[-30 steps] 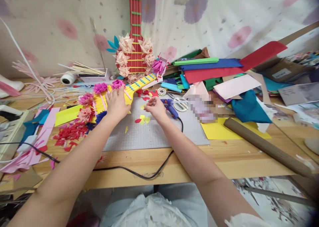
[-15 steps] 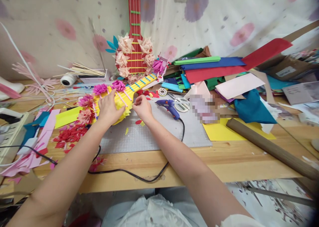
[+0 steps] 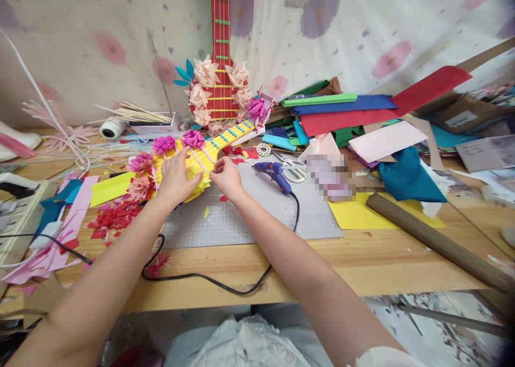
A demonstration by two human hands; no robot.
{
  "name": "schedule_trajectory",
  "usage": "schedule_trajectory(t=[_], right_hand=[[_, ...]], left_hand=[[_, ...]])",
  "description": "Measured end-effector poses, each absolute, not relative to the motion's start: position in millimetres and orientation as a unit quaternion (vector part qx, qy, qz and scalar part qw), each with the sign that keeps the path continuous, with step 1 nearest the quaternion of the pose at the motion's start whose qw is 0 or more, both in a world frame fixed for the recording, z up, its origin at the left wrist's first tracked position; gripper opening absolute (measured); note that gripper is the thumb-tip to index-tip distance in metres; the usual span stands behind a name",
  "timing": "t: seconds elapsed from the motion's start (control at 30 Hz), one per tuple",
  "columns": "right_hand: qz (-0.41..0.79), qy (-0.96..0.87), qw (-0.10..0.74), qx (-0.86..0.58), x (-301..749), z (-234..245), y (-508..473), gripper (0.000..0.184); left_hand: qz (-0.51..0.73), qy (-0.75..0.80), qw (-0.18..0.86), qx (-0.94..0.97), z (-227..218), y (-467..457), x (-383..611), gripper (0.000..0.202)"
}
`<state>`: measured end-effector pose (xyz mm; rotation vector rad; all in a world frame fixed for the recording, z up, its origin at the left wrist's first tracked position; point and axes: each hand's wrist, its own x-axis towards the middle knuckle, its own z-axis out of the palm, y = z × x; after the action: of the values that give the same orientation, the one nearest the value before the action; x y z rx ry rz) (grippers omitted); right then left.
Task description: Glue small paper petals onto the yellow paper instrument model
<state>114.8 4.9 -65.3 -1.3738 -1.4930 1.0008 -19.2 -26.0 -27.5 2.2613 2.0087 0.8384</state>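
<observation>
A yellow paper guitar (image 3: pixel 220 140) lies slanted on the grey cutting mat (image 3: pixel 257 217), with pink and magenta paper flowers along its far edge and yellow ruffled petals on its near side. Fingers spread, my left hand (image 3: pixel 176 176) rests across its body, thumb lying on the petals. At the near right edge of the body is my right hand (image 3: pixel 226 177), its fingertips pinched together; whatever sits between them is hidden. Right of that hand lies a blue glue gun (image 3: pixel 273 174) on the mat, beside white-handled scissors (image 3: pixel 296 174).
A red paper guitar (image 3: pixel 222 80) stands upright behind. Coloured sheets (image 3: pixel 346 109) are piled at the right, near a brown roll (image 3: pixel 426 233). Red scraps (image 3: pixel 115 217) lie on the left. The glue gun's black cord (image 3: pixel 201 276) loops along the table's front.
My right hand has moved slightly left, its fingertips now against the guitar's petal edge. My left hand stays on the guitar. The view has shifted slightly.
</observation>
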Motion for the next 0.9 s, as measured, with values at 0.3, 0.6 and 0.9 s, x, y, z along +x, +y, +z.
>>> schedule_trajectory(t=[0.3, 0.6, 0.9], right_hand=[[0.467, -0.559, 0.426, -0.537, 111, -71, 12, 0.024], [0.565, -0.498, 0.426, -0.502, 110, -63, 12, 0.020], [0.472, -0.566, 0.395, -0.548, 108, -55, 16, 0.015]], left_hand=[[0.266, 0.638, 0.004, 0.722, -28, -25, -20, 0.064], [0.266, 0.641, 0.013, 0.720, -27, -26, -20, 0.062], [0.269, 0.637, 0.008, 0.723, -30, -24, -21, 0.062]])
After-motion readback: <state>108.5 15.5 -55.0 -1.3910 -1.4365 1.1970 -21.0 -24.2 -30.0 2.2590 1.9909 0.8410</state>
